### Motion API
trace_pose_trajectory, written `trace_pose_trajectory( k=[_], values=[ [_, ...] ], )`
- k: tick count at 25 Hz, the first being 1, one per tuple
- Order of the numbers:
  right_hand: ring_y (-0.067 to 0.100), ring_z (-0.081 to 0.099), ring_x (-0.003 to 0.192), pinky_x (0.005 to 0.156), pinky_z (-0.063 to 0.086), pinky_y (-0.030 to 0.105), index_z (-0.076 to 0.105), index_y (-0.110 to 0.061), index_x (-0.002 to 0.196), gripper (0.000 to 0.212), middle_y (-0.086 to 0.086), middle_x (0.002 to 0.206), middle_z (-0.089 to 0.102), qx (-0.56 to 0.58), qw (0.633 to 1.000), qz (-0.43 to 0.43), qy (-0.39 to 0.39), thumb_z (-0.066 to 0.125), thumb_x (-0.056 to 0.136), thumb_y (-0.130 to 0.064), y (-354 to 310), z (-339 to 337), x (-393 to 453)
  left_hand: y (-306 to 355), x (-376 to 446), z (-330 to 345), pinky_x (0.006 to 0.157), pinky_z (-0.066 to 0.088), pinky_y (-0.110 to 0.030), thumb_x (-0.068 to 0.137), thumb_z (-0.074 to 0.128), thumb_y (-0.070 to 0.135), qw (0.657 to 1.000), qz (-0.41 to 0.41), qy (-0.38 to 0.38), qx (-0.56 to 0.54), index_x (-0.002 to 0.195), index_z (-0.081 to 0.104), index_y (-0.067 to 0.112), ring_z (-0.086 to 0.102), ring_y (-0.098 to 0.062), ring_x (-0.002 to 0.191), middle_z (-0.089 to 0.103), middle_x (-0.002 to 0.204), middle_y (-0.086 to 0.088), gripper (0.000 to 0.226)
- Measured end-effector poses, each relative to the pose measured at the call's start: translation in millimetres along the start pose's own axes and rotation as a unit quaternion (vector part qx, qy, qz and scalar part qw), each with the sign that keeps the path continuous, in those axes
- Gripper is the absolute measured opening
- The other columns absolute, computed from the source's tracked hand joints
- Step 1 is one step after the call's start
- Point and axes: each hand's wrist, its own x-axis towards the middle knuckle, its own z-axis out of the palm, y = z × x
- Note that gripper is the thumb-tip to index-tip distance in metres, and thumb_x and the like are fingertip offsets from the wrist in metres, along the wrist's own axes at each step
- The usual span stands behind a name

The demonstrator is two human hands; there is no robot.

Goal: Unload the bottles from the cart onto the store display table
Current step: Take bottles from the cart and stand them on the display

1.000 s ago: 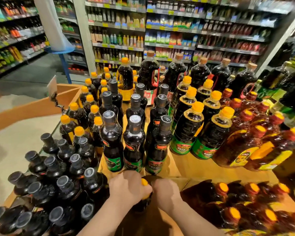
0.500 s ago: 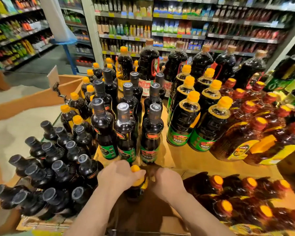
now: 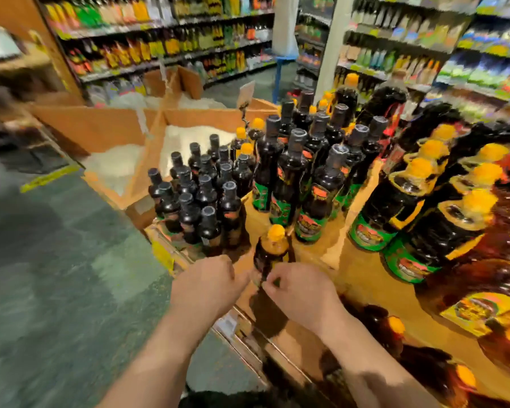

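- Holding a small dark bottle with an orange cap point(image 3: 273, 250) between them, both hands sit at the near edge of the worktop point(image 3: 362, 272); the frame is blurred, so fine finger detail is soft.
- Left hand point(image 3: 208, 285): fingers curled, knuckles up, its grip closed against the bottle's left side low on the body.
- Right hand point(image 3: 299, 291): fingers curled in a narrow grip, fingertips pinching at the bottle's lower right side.
- That bottle stands upright near the worktop's front edge; whether its base touches the surface cannot be told, since the hands hide it.
- Just to its left, a tight cluster of short black-capped bottles point(image 3: 202, 198) stands packed together.
- Just beyond it, tall grey-capped bottles with green labels point(image 3: 309, 184) rise in rows.
- To the right, larger orange-capped jugs with green labels point(image 3: 407, 201) stand in a line running far.
- Near right, more orange-capped bottles point(image 3: 395, 328) lie lower, dark and blurred.
- Far left of the worktop, open bins of white grain point(image 3: 186, 142) with brown walls.
- Store shelves point(image 3: 159, 45) stocked with goods fill the far background, above a grey-green floor point(image 3: 56, 275).
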Motion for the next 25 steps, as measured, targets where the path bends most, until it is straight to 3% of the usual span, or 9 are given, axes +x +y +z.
trace_pose_trajectory(
  k=[2,6,13,16,19,21,25],
  values=[
    [0.019,0.062,0.093,0.067,0.044,0.029,0.062,-0.031,0.090,0.021,-0.004,0.093,0.068,-0.012,0.997,-0.064,-0.029,0.047,0.091,-0.045,-34.0,1.2,-0.6,-29.0,-35.8,-4.8,0.075,0.052,-0.033,0.087,0.045,0.063,0.997,-0.068,0.037,0.013,0.089,0.063,0.021,0.065,-0.027,0.095,0.068,0.095,0.000,0.045],
    [0.018,0.061,0.100,0.076,0.049,0.032,0.065,-0.033,0.099,0.026,-0.005,0.099,0.069,-0.020,0.981,-0.188,-0.034,0.048,0.090,-0.050,-106.1,12.4,-7.2,-82.7,-101.1,-19.9,0.080,0.052,-0.033,0.087,0.045,0.066,0.979,-0.186,0.084,0.012,0.100,0.064,0.026,0.064,-0.026,0.104,0.070,0.103,-0.001,0.046],
    [0.019,0.062,0.105,0.084,0.047,0.032,0.063,-0.035,0.109,0.028,-0.003,0.103,0.069,-0.020,0.924,-0.375,-0.077,0.051,0.089,-0.050,-241.3,69.8,-75.3,-173.1,-248.5,-29.4,0.077,0.052,-0.031,0.087,0.049,0.067,0.931,-0.332,0.147,-0.045,0.095,0.064,0.025,0.065,-0.023,0.102,0.070,0.100,0.000,0.045],
    [0.016,0.063,0.100,0.078,0.046,0.027,0.064,-0.034,0.106,0.034,-0.005,0.101,0.070,-0.015,0.888,-0.442,-0.126,0.047,0.087,-0.057,-306.9,111.6,-136.1,-217.1,-340.2,-15.6,0.076,0.051,-0.030,0.085,0.052,0.067,0.899,-0.406,0.148,-0.074,0.093,0.065,0.026,0.066,-0.022,0.102,0.070,0.099,0.000,0.044],
    [0.016,0.062,0.099,0.078,0.044,0.027,0.066,-0.032,0.104,0.054,-0.003,0.097,0.070,-0.013,0.830,-0.522,-0.196,0.031,0.077,-0.063,-372.0,150.1,-207.2,-259.1,-431.6,3.3,0.075,0.051,-0.032,0.085,0.051,0.068,0.858,-0.482,0.158,-0.079,0.095,0.066,0.024,0.066,-0.024,0.102,0.070,0.100,-0.002,0.047],
    [0.017,0.061,0.102,0.080,0.044,0.027,0.064,-0.032,0.109,0.041,-0.003,0.100,0.070,-0.025,0.801,-0.559,-0.214,0.039,0.086,-0.056,-406.2,165.0,-244.2,-276.0,-477.2,11.7,0.074,0.050,-0.032,0.086,0.049,0.068,0.836,-0.518,0.163,-0.082,0.092,0.064,0.022,0.065,-0.024,0.102,0.070,0.100,-0.003,0.048],
    [0.017,0.062,0.093,0.071,0.042,0.026,0.064,-0.031,0.104,0.024,-0.003,0.092,0.069,-0.038,0.739,-0.612,-0.279,0.047,0.092,-0.044,-470.0,192.1,-318.8,-304.6,-568.5,28.8,0.070,0.047,-0.030,0.086,0.049,0.067,0.766,-0.601,0.186,-0.129,0.081,0.058,0.026,0.065,-0.023,0.097,0.069,0.095,-0.001,0.042]
  ],
)
